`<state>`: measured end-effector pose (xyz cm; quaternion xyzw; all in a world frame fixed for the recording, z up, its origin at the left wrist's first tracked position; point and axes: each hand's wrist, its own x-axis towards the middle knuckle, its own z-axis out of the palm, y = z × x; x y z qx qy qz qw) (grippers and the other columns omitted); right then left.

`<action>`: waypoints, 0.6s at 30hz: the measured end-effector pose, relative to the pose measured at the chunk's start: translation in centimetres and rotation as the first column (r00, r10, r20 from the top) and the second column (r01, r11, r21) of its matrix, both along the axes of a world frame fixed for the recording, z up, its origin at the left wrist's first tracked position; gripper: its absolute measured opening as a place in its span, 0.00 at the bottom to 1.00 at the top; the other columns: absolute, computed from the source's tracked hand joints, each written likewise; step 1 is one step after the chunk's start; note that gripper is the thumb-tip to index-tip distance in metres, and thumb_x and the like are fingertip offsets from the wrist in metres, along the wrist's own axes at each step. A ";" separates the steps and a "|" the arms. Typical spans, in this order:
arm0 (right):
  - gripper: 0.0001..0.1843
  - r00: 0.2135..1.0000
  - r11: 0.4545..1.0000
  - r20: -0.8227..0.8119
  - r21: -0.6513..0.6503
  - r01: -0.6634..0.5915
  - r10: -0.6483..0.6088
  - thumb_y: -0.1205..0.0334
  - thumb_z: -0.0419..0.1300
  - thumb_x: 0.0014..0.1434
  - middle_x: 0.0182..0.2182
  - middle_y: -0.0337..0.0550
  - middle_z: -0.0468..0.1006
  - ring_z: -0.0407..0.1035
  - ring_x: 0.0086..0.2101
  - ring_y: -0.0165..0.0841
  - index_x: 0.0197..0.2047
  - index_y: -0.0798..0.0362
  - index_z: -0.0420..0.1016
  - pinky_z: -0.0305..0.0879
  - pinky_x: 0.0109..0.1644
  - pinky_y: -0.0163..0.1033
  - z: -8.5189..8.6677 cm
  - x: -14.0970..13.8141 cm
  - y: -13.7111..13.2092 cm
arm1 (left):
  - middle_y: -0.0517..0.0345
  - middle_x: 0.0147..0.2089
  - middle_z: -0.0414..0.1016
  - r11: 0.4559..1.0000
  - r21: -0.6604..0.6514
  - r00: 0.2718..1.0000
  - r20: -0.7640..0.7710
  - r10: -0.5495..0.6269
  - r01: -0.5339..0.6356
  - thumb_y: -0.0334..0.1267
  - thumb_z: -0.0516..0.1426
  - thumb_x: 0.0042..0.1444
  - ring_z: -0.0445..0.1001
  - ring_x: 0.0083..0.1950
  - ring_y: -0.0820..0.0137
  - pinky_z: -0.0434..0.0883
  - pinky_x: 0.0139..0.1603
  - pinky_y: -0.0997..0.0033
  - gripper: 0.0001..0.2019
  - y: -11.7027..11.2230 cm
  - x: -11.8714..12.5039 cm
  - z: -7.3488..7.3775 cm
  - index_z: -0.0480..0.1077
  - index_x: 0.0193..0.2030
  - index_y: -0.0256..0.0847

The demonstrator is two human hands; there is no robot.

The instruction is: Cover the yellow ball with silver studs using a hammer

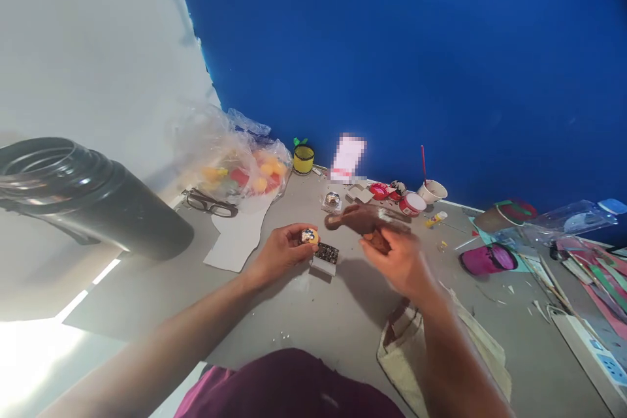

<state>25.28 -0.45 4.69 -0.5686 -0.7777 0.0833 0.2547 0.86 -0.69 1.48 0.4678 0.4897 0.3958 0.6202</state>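
Observation:
My left hand (287, 249) pinches a small round yellow piece (309, 236) studded with shiny silver bits. Close by its fingertips sits a small open box (324, 266) with a white flap, full of tiny dark, shiny pieces (327, 253). To the right, my right hand (399, 264) is closed on a brown, long-shaped thing (357, 219) with a rounded knob at its left end; its exact kind is unclear. Behind the box, a silver domed piece (332, 199) rests on a small pale base. Under my right forearm lies a cream cloth (404, 346).
A large dark flask (132, 202) stands at left, beside glasses (210, 204), white paper (238, 241) and a plastic bag (255, 170). A yellow pot (304, 160), paint tub (412, 204), paper cup (433, 191), magenta cup (488, 259), clear bottle (568, 219) and power strip (590, 356) surround the work area.

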 end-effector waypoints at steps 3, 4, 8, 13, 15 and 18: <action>0.08 0.982 0.981 -0.021 -0.029 -0.191 0.190 0.60 0.58 0.63 0.23 0.38 0.75 0.65 0.24 0.31 0.36 0.48 0.80 0.58 0.31 0.36 -0.3 -1.3 -0.8 | 0.65 0.24 0.68 0.998 -0.004 0.997 -0.035 -0.064 0.064 0.46 0.67 0.49 0.60 0.23 0.77 0.57 0.25 0.75 0.20 0.0 0.0 0.1 0.79 0.47 0.36; 0.09 0.978 0.978 -0.023 -0.011 -0.207 0.207 0.62 0.58 0.63 0.26 0.39 0.78 0.68 0.26 0.32 0.40 0.47 0.81 0.60 0.33 0.36 -0.3 -1.5 -0.9 | 0.66 0.23 0.67 0.997 -0.009 0.996 -0.045 -0.074 0.073 0.46 0.67 0.50 0.59 0.23 0.77 0.56 0.25 0.75 0.20 0.0 0.0 0.1 0.79 0.46 0.36; 0.15 0.992 0.982 -0.046 0.154 -0.107 0.116 0.64 0.59 0.63 0.34 0.41 0.83 0.74 0.32 0.34 0.50 0.44 0.81 0.66 0.38 0.36 -0.1 -1.4 -0.9 | 0.64 0.25 0.70 0.999 -0.016 0.998 -0.060 -0.034 0.033 0.47 0.68 0.47 0.60 0.23 0.77 0.57 0.24 0.76 0.23 0.0 0.0 0.0 0.78 0.48 0.36; 0.15 0.982 0.974 0.038 0.122 -0.190 0.186 0.65 0.59 0.63 0.31 0.42 0.82 0.74 0.31 0.34 0.51 0.44 0.82 0.68 0.37 0.35 -0.4 -1.5 -0.9 | 0.64 0.25 0.72 0.998 0.060 0.986 -0.167 -0.018 0.028 0.43 0.65 0.50 0.59 0.23 0.77 0.56 0.24 0.76 0.20 0.0 -0.1 -0.1 0.79 0.49 0.38; 0.15 0.984 0.976 0.019 0.127 -0.175 0.174 0.64 0.59 0.64 0.30 0.42 0.82 0.74 0.30 0.33 0.51 0.45 0.81 0.68 0.37 0.35 -0.4 -1.6 -0.9 | 0.64 0.25 0.72 0.996 0.088 0.982 -0.188 0.011 0.006 0.42 0.64 0.50 0.60 0.23 0.77 0.57 0.24 0.76 0.19 0.0 -0.1 -0.2 0.79 0.49 0.38; 0.16 0.990 0.983 -0.031 0.128 -0.135 0.140 0.63 0.58 0.64 0.30 0.40 0.81 0.72 0.29 0.32 0.53 0.45 0.80 0.68 0.36 0.35 -0.3 -1.6 -1.0 | 0.63 0.29 0.74 0.993 0.117 0.983 -0.179 0.037 -0.016 0.40 0.64 0.50 0.64 0.26 0.75 0.60 0.26 0.76 0.21 0.1 -0.1 -0.4 0.78 0.51 0.39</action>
